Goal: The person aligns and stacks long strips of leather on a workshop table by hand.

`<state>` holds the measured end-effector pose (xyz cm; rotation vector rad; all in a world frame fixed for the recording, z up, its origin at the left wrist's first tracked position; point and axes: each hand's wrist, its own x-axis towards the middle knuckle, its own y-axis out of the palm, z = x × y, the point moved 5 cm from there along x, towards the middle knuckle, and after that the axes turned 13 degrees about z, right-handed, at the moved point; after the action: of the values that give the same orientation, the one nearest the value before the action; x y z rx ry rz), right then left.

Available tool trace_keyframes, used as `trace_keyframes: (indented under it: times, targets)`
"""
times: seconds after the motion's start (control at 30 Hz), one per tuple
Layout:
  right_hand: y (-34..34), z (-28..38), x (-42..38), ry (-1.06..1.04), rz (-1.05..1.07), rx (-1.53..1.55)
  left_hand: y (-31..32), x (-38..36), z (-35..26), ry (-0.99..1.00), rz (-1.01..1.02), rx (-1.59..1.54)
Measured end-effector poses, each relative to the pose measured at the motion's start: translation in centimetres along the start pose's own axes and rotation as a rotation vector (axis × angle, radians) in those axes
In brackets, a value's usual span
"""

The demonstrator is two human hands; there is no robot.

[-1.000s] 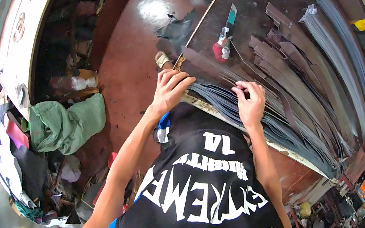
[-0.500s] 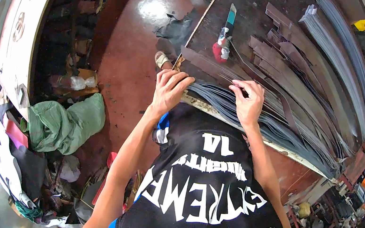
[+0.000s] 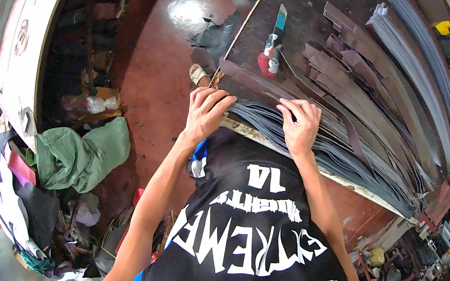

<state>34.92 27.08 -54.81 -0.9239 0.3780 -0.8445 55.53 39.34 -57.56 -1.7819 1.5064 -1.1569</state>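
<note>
A bundle of long grey strips (image 3: pixel 266 122) lies along the near edge of the table. My left hand (image 3: pixel 206 111) is closed over the bundle's left end, fingers on top. Above the same strips, farther right, my right hand (image 3: pixel 299 126) has thumb and forefinger pinched together; whatever sits between them is too small to make out. Just beyond the hands, brown strips (image 3: pixel 252 80) lie flat on the dark tabletop. A cutter knife (image 3: pixel 274 42) with a teal part and a red-and-white wrapped end rests farther back.
Brown strips (image 3: pixel 344 77) and a thick stack of grey strips (image 3: pixel 420 59) fan out to the right. A green sack (image 3: pixel 81 153) stands on the reddish floor (image 3: pixel 159 71) at left, beside shelves with scraps. A sandalled foot (image 3: pixel 197 73) shows past the table's left edge.
My right hand has shifted slightly left and its fingers have turned a little, still pinched. The left hand keeps its hold on the strips' end. The view has moved slightly.
</note>
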Motion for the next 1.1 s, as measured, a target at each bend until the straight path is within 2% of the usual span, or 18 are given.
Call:
trace_keyframes:
  times: [0.23,0.87,1.1]
  targets:
    - [-0.3,1.0,-0.3,-0.14,-0.042,-0.097,0.0,0.0,0.0,-0.009,0.01,0.005]
    - [-0.2,1.0,-0.2,-0.095,-0.038,-0.072,0.0,-0.1,0.1,-0.008,0.014,-0.001]
    - [-0.5,1.7,-0.1,-0.071,0.046,-0.089,0.1,-0.1,0.2,-0.004,0.005,-0.001]
